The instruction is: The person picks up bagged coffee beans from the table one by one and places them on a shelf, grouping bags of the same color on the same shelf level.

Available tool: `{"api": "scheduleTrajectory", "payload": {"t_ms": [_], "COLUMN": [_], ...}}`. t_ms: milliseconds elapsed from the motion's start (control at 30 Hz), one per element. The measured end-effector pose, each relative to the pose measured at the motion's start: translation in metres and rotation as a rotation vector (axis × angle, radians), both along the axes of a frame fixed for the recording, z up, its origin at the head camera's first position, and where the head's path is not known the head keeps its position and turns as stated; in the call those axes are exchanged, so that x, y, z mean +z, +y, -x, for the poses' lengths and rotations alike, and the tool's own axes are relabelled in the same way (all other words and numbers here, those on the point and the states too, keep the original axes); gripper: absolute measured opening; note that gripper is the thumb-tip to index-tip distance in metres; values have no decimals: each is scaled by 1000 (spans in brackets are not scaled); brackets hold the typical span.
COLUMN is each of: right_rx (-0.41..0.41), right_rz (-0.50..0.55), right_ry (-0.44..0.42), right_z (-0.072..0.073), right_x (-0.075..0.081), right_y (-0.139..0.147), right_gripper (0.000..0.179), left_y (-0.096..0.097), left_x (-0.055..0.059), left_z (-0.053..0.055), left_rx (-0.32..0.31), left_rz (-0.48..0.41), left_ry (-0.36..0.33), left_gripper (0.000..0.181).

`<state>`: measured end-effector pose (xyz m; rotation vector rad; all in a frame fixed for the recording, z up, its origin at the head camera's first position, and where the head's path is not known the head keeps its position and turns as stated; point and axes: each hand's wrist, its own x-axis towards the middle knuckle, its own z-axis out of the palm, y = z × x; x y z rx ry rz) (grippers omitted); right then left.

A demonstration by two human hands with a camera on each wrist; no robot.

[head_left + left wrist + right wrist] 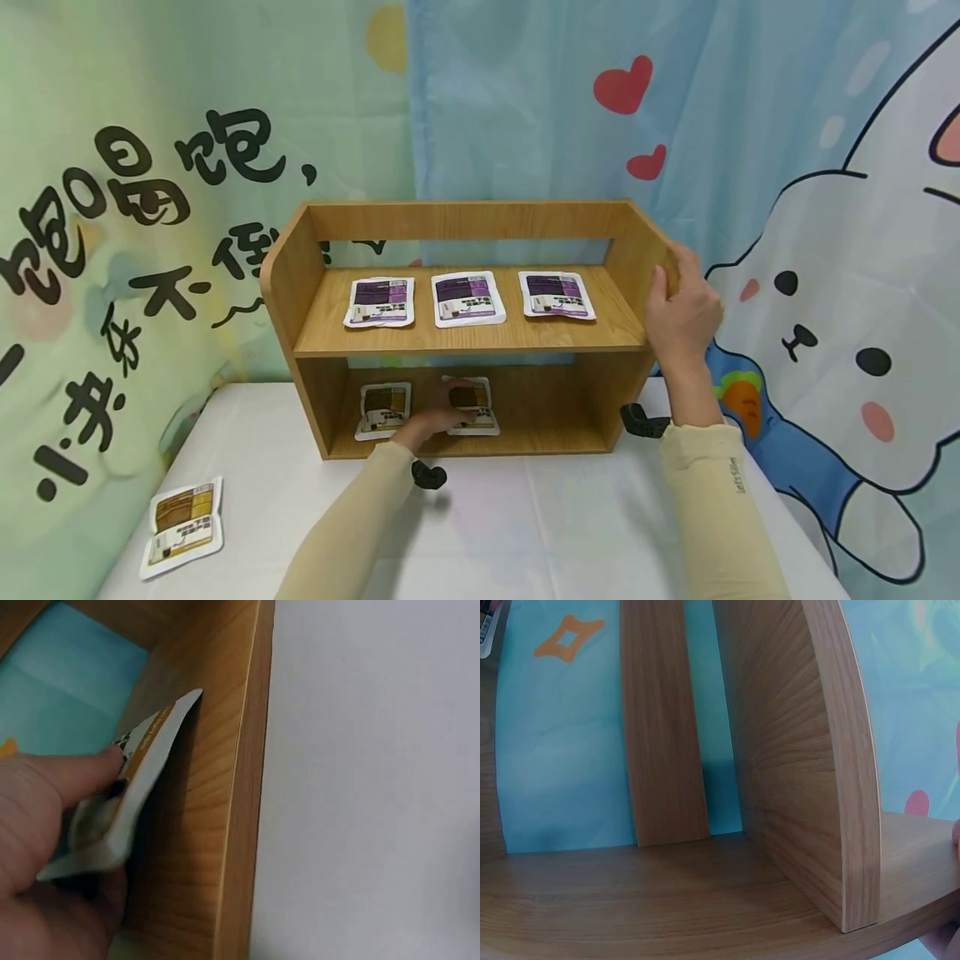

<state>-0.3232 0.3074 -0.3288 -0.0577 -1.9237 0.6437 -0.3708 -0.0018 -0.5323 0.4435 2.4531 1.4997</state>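
Observation:
My left hand (pixel 429 418) reaches into the lower tier of a wooden two-tier shelf (pixel 465 340). It pinches a white pouch with a brown-and-gold label (pixel 480 398), thumb on the printed face and fingers beneath. In the left wrist view this pouch (pixel 154 754) tilts up off the lower board (pixel 214 787). A similar brown-labelled pouch (pixel 385 410) lies to its left on the same tier. At the shelf's upper right, my right hand (pixel 684 308) grips the side panel (pixel 637 258); only bits of its fingers show at the right wrist view's edge.
Three purple-labelled pouches, left (pixel 381 302), middle (pixel 468 298) and right (pixel 557 294), lie in a row on the upper tier. Another brown-labelled pouch (pixel 183 527) is on the white table (pixel 525 533) at front left. Printed curtains (pixel 510 125) hang behind the shelf.

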Motion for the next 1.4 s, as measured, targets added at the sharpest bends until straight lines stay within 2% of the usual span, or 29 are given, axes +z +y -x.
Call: {"api": "scheduleTrajectory", "payload": {"t_ms": [167,233,433,533,700,767,933,1000,1133,1233,1400], "right_rx": [5,5,10,2,-4,-2,2,0,-8,-9,-1], "right_rz": [0,-1,-8,-3,-3,-6,-8,-5,3,0,1], "right_ry": [-5,-3,10,1,2,3,10,13,12,2,-10], "right_z": [-2,-2,-2,-2,-2,-2,-2,-2,-2,0,0], "right_x": [-1,-2,1,2,0,-1,-1,-1,0,1,-1], "right_y": [-1,-1,0,0,1,1,0,-1,-2,-1,-1], "right_gripper": [33,33,32,33,33,33,33,33,33,34,34], "left_y": [-3,-4,-3,-1,0,-1,-2,-3,-9,-21,-53], "left_x": [0,-2,-5,-14,-27,-24,-15,-11,-2,5,14], "left_z": [2,2,6,14,22,19,11,8,1,-6,-24], "left_rx": [4,10,26,30,37,37,35,44,42,18,-27], "left_rz": [128,136,113,142,152,127,116,100,15,-36,-81], "left_ry": [52,58,17,3,38,55,16,21,95,120,53], "left_gripper": [54,53,54,56,57,56,57,60,62,59,55]}}
